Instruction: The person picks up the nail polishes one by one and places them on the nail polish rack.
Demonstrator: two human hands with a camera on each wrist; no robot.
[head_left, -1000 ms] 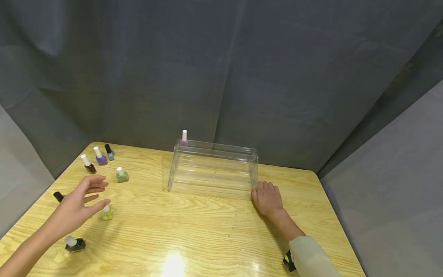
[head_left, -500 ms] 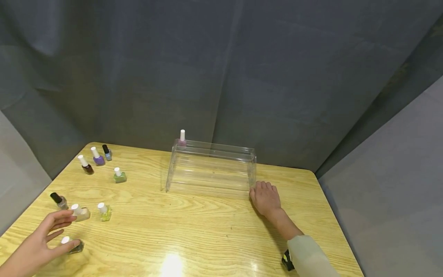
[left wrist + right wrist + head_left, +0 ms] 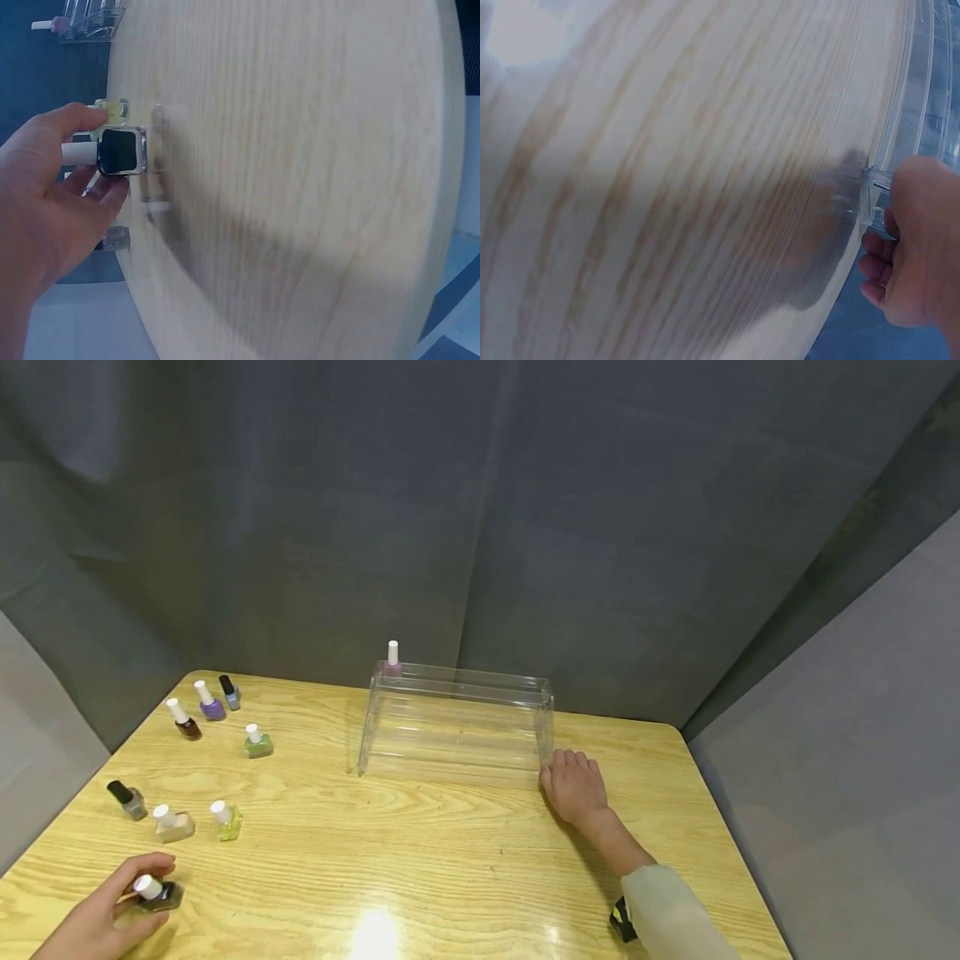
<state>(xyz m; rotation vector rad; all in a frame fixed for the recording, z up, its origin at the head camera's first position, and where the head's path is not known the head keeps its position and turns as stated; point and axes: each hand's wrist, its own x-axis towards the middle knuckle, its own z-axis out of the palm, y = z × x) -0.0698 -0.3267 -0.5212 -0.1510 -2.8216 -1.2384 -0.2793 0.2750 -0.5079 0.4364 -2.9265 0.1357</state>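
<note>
At the left front of the table, my left hand has its thumb and fingers around a dark nail polish bottle with a white cap. In the left wrist view that bottle stands upright between the thumb and fingers, its base close over the tabletop. A clear acrylic display rack stands at the back middle. With curled fingers, my right hand holds its front right corner; the right wrist view shows the hand at the rack's corner. A pink polish bottle occupies the rack's top left end.
Beige, yellow and grey polish bottles stand just beyond my left hand. Farther back are green, dark brown, purple and blue ones. A dark curtain hangs behind the table.
My left hand has moved left and toward the near edge, past the beige and yellow bottles, and its fingers have closed in around the dark bottle. My right hand stays at the rack.
</note>
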